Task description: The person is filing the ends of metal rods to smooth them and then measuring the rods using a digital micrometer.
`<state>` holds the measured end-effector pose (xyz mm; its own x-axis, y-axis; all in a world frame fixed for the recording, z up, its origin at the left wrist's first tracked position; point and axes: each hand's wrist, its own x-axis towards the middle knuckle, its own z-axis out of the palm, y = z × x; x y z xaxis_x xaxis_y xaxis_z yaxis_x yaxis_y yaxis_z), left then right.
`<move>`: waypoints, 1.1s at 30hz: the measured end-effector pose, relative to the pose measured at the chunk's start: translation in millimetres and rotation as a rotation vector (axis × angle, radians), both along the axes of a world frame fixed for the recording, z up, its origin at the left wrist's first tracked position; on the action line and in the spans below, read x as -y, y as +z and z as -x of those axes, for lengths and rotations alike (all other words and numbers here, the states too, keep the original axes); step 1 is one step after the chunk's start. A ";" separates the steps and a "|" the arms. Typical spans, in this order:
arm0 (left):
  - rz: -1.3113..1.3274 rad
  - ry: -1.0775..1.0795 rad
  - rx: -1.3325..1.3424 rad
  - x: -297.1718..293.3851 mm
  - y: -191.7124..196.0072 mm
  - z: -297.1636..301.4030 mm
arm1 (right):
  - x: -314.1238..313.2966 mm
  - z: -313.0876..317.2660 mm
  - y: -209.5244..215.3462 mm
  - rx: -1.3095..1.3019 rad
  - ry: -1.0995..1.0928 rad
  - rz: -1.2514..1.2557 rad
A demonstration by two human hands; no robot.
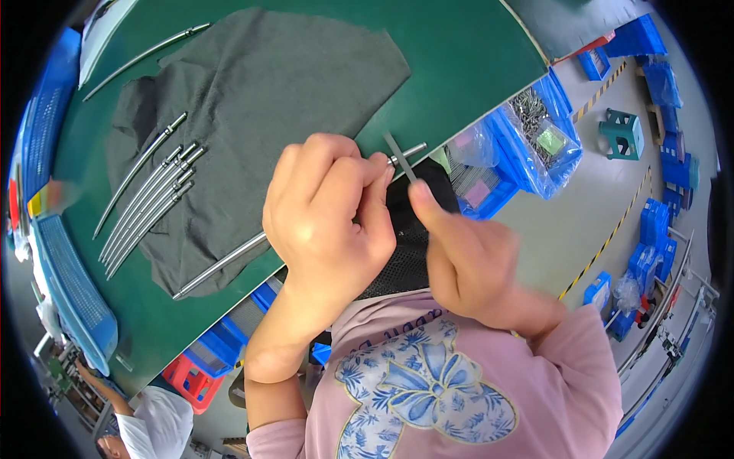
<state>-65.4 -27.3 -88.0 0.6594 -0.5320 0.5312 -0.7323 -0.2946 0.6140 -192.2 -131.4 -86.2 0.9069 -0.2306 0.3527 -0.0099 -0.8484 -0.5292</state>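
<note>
Green, smooth workbench (466, 46) carries a dark grey cloth (306, 69), presumably cushioning the loose silver metal rods (145, 214) at left. Left hand (329, 210) closes round a long silver metal rod (222, 265), apparently steadying its slim right end by the near edge; right hand (470, 264) pinches a thin grey flat strip (395, 148), blurred, possibly a file, across that end.

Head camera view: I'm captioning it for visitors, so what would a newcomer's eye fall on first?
Probably the bare left hand mid-picture, gripping a long silvery metal rod, and the bare right hand beside it, holding a flat grey strip that crosses the rod near its right end. To their left, more silvery metal rods lie close together, partly on a crumpled dark grey cloth.
</note>
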 end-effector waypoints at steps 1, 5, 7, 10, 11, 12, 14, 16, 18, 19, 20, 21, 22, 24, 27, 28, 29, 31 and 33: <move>0.001 -0.008 -0.004 0.1 0.6 0.4 | 0.3 -8.9 4.6 0.021 -0.010 0.039; 0.019 0.002 -0.009 -0.5 1.4 0.9 | -0.9 -5.7 6.0 -0.035 -0.003 0.071; 0.005 0.005 0.003 -0.8 -3.0 1.0 | -1.5 4.7 4.0 -0.082 0.001 0.083; 0.022 0.000 0.024 -0.5 -1.9 -1.1 | -4.2 -12.1 -1.9 0.048 -0.018 0.073; 0.030 0.003 0.040 -0.1 -2.1 -3.0 | -3.0 -23.0 -10.7 0.130 -0.016 0.052; 0.035 0.005 0.036 0.3 -2.1 -3.3 | -5.0 -19.1 -12.9 0.123 -0.025 0.057; 0.022 -0.003 0.022 -1.3 -2.0 -1.2 | -9.2 -5.3 -20.6 0.119 -0.026 0.056; 0.007 -0.012 0.014 0.6 -3.4 -1.2 | -7.2 8.6 -31.6 0.094 -0.028 0.049; 0.005 -0.015 0.022 -0.2 0.2 -2.3 | -6.0 -16.5 -32.1 0.206 -0.033 0.022; 0.008 -0.016 0.029 0.0 1.2 -1.8 | -5.4 -25.8 -32.6 0.317 -0.037 0.000; 0.004 -0.017 0.028 -2.4 2.3 -0.6 | -9.2 -26.0 -37.0 0.323 -0.039 -0.009; 0.002 -0.014 0.009 -1.8 1.1 -1.0 | -10.2 -20.2 -42.4 0.329 -0.034 -0.009; 0.000 -0.011 -0.011 -1.1 0.2 -2.3 | -11.4 -8.0 -45.8 0.285 -0.031 -0.006; -0.001 -0.011 0.010 -0.5 -0.5 -2.5 | -7.8 -3.6 -36.9 0.197 -0.018 -0.013; -0.002 -0.023 0.013 -2.2 0.5 0.9 | -1.7 -37.1 -33.4 0.342 -0.019 -0.024; -0.001 -0.025 0.003 -3.8 1.0 1.5 | -5.2 -34.0 -40.0 0.383 -0.041 -0.004; 0.000 -0.009 0.007 -4.1 2.1 -2.0 | -6.5 -26.5 -44.6 0.394 -0.028 -0.008; -0.011 -0.008 0.006 -1.4 -1.1 -3.4 | -6.3 2.1 -48.7 0.216 -0.026 0.011; -0.010 -0.024 0.020 0.0 -0.7 -1.8 | -1.8 -11.3 -44.1 0.239 -0.029 0.017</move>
